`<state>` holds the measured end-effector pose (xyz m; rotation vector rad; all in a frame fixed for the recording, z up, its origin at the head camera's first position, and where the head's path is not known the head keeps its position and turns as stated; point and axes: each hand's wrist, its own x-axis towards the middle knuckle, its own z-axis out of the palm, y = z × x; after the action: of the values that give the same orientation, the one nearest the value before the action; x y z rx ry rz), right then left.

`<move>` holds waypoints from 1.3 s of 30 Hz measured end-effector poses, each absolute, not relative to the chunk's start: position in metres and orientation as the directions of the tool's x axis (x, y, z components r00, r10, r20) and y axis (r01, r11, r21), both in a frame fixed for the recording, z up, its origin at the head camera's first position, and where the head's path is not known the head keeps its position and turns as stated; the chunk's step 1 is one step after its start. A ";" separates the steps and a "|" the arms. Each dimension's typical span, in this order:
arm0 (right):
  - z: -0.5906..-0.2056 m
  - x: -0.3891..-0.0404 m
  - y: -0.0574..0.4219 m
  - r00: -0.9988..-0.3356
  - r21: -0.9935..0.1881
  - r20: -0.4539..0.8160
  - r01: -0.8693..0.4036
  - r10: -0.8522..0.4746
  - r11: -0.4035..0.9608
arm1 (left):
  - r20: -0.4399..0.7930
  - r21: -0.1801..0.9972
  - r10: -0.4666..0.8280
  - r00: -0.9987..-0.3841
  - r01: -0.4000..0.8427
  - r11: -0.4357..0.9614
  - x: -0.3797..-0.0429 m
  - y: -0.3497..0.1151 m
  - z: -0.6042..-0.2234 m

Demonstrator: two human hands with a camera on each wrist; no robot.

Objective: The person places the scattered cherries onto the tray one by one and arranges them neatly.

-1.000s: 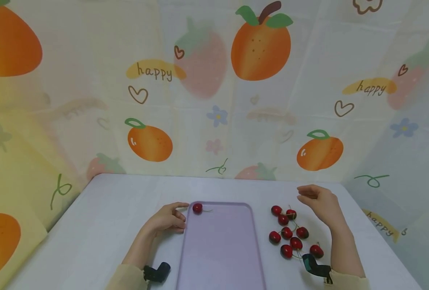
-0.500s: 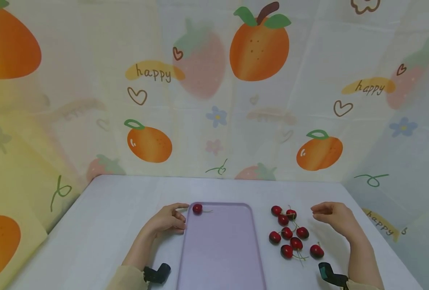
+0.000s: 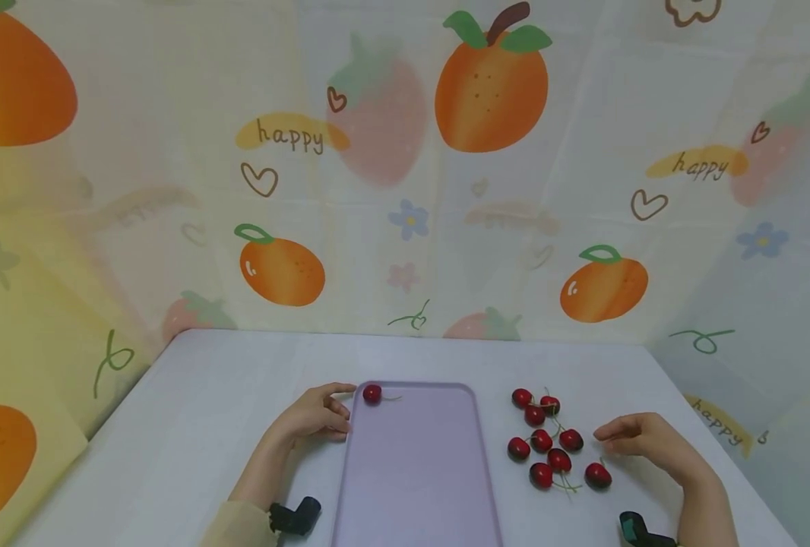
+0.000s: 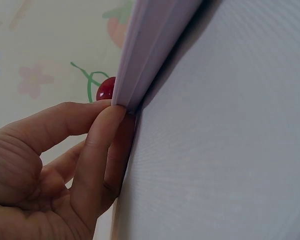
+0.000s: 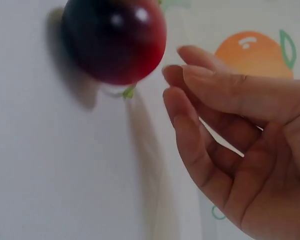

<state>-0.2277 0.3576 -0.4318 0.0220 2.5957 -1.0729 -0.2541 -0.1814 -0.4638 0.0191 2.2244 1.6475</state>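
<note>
At the far left corner of the lilac tray (image 3: 415, 471), the left hand (image 3: 312, 415) has its thumb and fingertips drawn together on the rim, as the left wrist view confirms. The right hand (image 3: 651, 441) is over the right part of the table, fingers bent and leaving only a narrow gap to the thumb; it holds nothing. Its fingertips are near the loose cherries and apart from the closest one in the right wrist view.

Cherries noted: ten, all dark red. One cherry (image 3: 372, 394) lies inside the tray, at the far left corner, its stem pointing right. Eight, recorded as the cluster (image 3: 541, 440), lie on the table to the right of the tray, some with green stems crossing. A separate cherry (image 3: 598, 476) lies just right of the cluster's near end, on the right hand's side.

A black device (image 3: 299, 516) is seen at the left wrist, beside a pale yellow sleeve (image 3: 241, 526); a second black unit (image 3: 644, 533) is seen at the right wrist. The tray rests on a white table (image 3: 241, 395). Behind stands a backdrop (image 3: 446, 251) printed with oranges, strawberries, flowers, hearts and the word "happy".
</note>
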 end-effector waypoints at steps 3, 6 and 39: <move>-0.438 -0.225 0.364 -0.937 -0.710 -0.322 0.145 -0.134 0.689 | -0.282 0.924 0.229 -0.932 -0.199 0.328 -0.254 -0.181 -0.463; -0.445 -0.224 0.369 -0.925 -0.746 -0.332 0.138 -0.184 0.652 | -0.282 0.921 0.224 -0.933 -0.198 0.335 -0.254 -0.181 -0.462; -0.459 -0.226 0.371 -0.864 -0.834 -0.323 0.067 -0.386 0.547 | -0.276 0.909 0.202 -0.940 -0.186 0.374 -0.252 -0.179 -0.462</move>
<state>-0.2264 0.3715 -0.4591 -0.2577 2.3095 -1.2741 -0.2519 -0.1793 -0.4622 0.0142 2.2984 1.5866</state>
